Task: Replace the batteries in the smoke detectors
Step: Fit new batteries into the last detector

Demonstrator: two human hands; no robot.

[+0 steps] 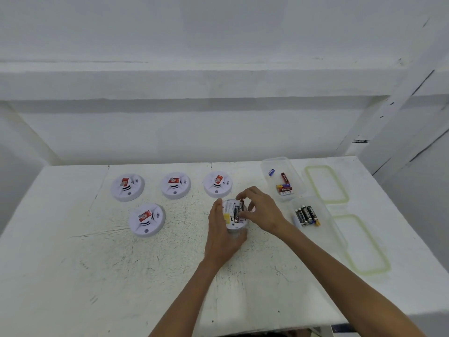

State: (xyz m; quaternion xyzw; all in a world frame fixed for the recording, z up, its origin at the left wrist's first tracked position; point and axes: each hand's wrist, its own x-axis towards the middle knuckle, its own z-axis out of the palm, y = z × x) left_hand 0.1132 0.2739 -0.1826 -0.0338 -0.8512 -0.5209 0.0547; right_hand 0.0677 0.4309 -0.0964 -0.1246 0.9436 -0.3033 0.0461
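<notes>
Two bare hands are in view: left hand [224, 235] and right hand [263, 210]. The left forearm [189, 295] and right forearm [340, 271] are uncovered from wrist to frame edge. The fingers [246, 192] are bare. Finer surface detail is too blurred to resolve.

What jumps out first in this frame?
The left hand grips an upturned smoke detector at centre while the right hand pinches a battery in its open back. Four more detectors sit face-up to the left; two clear tubs of batteries stand to the right.
</notes>
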